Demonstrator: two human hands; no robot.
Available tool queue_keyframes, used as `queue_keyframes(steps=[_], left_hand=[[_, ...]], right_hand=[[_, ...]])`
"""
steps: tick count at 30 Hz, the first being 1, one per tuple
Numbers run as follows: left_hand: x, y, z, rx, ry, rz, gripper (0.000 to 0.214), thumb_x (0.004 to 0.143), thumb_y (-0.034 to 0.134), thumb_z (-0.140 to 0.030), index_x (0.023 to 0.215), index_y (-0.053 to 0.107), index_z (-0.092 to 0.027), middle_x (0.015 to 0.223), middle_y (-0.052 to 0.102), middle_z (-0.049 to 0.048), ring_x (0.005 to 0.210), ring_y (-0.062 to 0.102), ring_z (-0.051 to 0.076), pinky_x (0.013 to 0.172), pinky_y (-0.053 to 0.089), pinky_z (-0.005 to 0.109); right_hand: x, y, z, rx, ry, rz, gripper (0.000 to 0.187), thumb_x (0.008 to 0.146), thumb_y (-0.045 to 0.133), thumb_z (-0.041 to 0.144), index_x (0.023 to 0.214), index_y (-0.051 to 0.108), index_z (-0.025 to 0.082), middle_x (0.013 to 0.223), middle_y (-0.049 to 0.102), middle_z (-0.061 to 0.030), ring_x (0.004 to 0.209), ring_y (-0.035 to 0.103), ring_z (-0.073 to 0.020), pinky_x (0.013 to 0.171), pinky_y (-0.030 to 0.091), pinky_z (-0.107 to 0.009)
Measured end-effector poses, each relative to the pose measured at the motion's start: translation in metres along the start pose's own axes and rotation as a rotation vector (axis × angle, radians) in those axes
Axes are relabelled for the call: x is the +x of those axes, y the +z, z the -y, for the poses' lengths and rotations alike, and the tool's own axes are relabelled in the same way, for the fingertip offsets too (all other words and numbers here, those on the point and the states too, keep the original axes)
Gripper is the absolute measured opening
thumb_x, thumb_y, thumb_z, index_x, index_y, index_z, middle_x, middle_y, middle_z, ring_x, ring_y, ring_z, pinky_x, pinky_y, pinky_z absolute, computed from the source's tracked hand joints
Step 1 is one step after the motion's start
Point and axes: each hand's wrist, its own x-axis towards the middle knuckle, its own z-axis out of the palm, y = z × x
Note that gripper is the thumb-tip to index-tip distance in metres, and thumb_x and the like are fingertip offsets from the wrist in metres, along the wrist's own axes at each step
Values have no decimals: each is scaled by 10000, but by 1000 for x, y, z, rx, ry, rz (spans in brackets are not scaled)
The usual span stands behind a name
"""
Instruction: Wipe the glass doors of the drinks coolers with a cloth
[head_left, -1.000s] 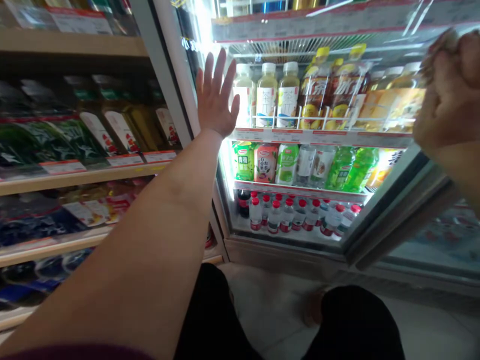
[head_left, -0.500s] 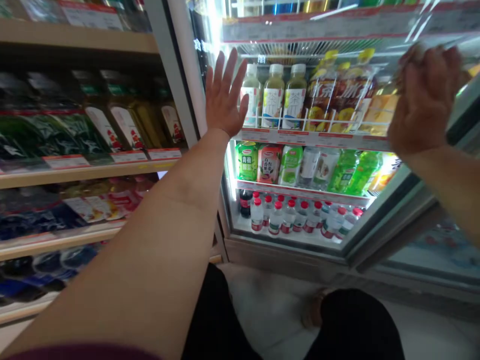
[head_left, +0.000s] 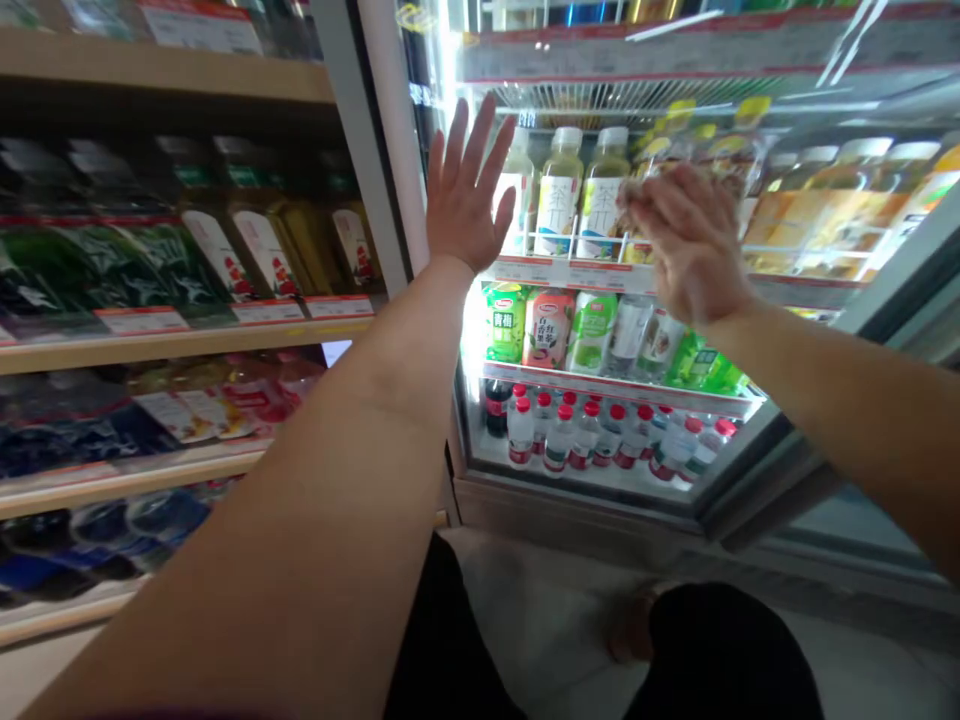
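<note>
My left hand (head_left: 469, 190) lies with fingers spread at the left side of the lit drinks fridge's glass door (head_left: 559, 100), in front of white-capped tea bottles (head_left: 556, 205). My right hand (head_left: 694, 240) is farther right, before the same shelf, its palm toward the glass. Under its fingers a crumpled brownish cloth (head_left: 628, 205) shows at the edges; most of it is hidden. Behind this hand stand yellow-capped bottles (head_left: 750, 125), partly covered.
Green and red drink bottles (head_left: 549, 330) fill a lower shelf, above small red-capped water bottles (head_left: 559, 440). An open wooden shelf (head_left: 180, 345) with bottles stands at the left. A door frame (head_left: 750, 480) runs along the lower right. My legs (head_left: 720, 650) are below.
My right hand has swept left across the glass with the cloth, from the far right to before the yellow-capped bottles. My left hand keeps its place on the glass; the view has shifted slightly.
</note>
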Motion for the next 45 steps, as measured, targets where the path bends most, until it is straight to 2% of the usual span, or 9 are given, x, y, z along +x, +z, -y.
queue_keyframes(steps=[3, 10, 15, 21, 29, 33, 38, 41, 45], left_hand=[[-1, -3, -2, 50, 2, -5, 726, 1002, 478, -506, 1709, 336, -428, 1751, 105, -255, 1666, -113, 144, 1410, -108, 408], [-1, -7, -4, 72, 5, -15, 725, 995, 473, -515, 1702, 315, -495, 1720, 131, -302, 1631, -157, 119, 1402, -54, 354], [-1, -6, -3, 66, 26, -27, 742, 979, 514, -452, 1698, 337, -490, 1721, 150, -279, 1649, -85, 133, 1389, -77, 342], [-3, -7, -5, 55, 23, -29, 732, 998, 500, -448, 1704, 313, -497, 1723, 164, -277, 1632, -133, 95, 1390, -69, 362], [-1, -8, -7, -3, -7, -8, 795, 969, 501, -483, 1722, 248, -498, 1705, 101, -314, 1631, -131, 154, 1393, -74, 360], [-3, -9, -6, 35, 21, -14, 781, 997, 469, -506, 1740, 234, -447, 1726, 94, -274, 1651, -76, 152, 1397, -74, 353], [-4, -4, 7, 65, 98, 28, 746, 1034, 467, -573, 1729, 300, -362, 1759, 93, -201, 1672, -88, 164, 1396, -144, 459], [-4, -5, 10, 94, 98, 99, 651, 1052, 478, -525, 1681, 411, -366, 1768, 163, -166, 1684, -49, 201, 1383, -168, 549], [-5, -13, 0, 40, 19, 117, 544, 1068, 456, -464, 1610, 495, -492, 1732, 315, -185, 1675, -5, 196, 1415, 16, 535]], right_hand=[[6, 3, 15, 14, -43, 102, 499, 1123, 346, 357, 1556, 593, 332, 1633, 536, -5, 1600, 366, -296, 1310, 316, -619], [56, 4, 41, -41, 100, 69, 521, 1165, 256, 371, 1604, 528, 303, 1716, 402, 28, 1647, 264, -242, 1368, 216, -561], [55, 11, 59, -22, -79, 252, 495, 1163, 296, 331, 1620, 484, 361, 1705, 411, 75, 1651, 253, -204, 1360, 258, -588], [88, 9, 60, -23, -42, 177, 504, 1165, 294, 312, 1632, 484, 293, 1726, 379, 60, 1651, 235, -205, 1384, 193, -530], [67, 22, 95, 18, -37, 207, 634, 1139, 164, 255, 1761, 53, 312, 1799, 134, 90, 1674, 73, -118, 1389, 165, -473], [79, 22, 96, 66, -30, 177, 689, 1121, 218, 248, 1761, -27, 307, 1794, 154, 88, 1670, 81, -100, 1385, 209, -460], [107, 35, 95, 269, -91, 125, 840, 981, 372, 210, 1745, 101, 430, 1765, 184, 194, 1661, 106, -60, 1384, 231, -376], [117, 39, 97, 325, -131, 68, 892, 930, 393, 158, 1747, 109, 375, 1781, 55, 195, 1662, 59, -58, 1386, 227, -372], [100, 21, 78, 185, -222, 154, 880, 968, 491, 193, 1745, 85, 266, 1808, 34, 84, 1674, 49, -91, 1392, 200, -404]])
